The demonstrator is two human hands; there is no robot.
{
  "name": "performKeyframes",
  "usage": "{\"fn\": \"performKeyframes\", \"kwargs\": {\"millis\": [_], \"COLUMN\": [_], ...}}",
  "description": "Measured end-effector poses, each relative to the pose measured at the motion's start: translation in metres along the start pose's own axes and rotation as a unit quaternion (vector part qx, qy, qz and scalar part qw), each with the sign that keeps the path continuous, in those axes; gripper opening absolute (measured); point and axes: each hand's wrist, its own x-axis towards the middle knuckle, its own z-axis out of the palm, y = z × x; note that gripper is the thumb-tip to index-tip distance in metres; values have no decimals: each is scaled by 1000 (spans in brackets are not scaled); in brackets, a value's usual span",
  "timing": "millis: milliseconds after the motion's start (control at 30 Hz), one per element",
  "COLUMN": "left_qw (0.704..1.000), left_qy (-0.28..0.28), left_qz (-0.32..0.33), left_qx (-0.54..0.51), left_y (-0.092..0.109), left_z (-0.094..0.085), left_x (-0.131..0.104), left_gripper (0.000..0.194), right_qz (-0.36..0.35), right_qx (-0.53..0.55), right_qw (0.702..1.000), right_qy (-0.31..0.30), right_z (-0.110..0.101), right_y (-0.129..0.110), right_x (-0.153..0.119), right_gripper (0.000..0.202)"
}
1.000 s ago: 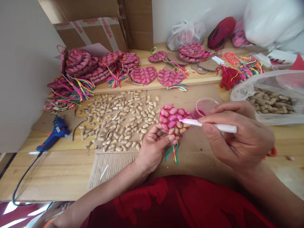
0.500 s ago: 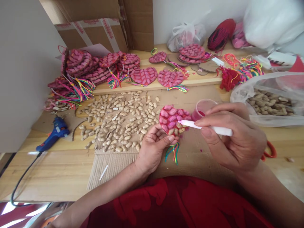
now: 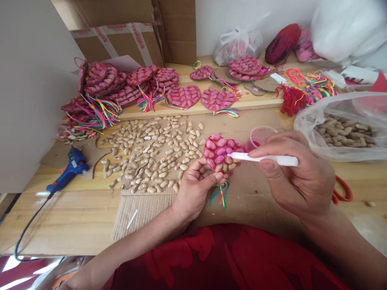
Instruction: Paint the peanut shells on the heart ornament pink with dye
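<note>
My left hand (image 3: pixel 198 183) pinches the lower edge of a red heart-shaped peanut ornament (image 3: pixel 220 150), from which a tassel of coloured cords (image 3: pixel 222 193) hangs. Most of its peanuts are pink; several along the lower right are still bare tan. Between the fingers of my right hand (image 3: pixel 298 173) is a white paintbrush (image 3: pixel 264 158), its pink tip at the peanuts near the heart's middle. Just behind the right fingers stands a clear plastic cup (image 3: pixel 260 133) with pink paint in it, partly hidden by the hand.
Loose peanuts (image 3: pixel 160 157) cover the cardboard to the left. A blue glue gun (image 3: pixel 68 169) lies farther left with its cord. Finished pink hearts (image 3: pixel 184 96) line the raised back board. At right are a plastic bag of peanuts (image 3: pixel 344 131) and orange-handled scissors (image 3: pixel 344 191).
My right hand and the brush have shifted very slightly, the tip still by the same peanuts. The left hand keeps its hold on the heart.
</note>
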Motion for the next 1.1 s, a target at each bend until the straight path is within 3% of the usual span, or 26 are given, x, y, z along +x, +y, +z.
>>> {"fn": "performKeyframes", "kwargs": {"millis": [1100], "left_qw": [1000], "left_qy": [-3], "left_qz": [6], "left_qx": [4], "left_y": [-1], "left_z": [0], "left_x": [0], "left_gripper": [31], "right_qz": [-1], "right_qx": [-5], "right_qw": [1000], "right_qy": [20], "right_z": [2], "right_y": [-1], "right_x": [-1], "right_gripper": [15]}}
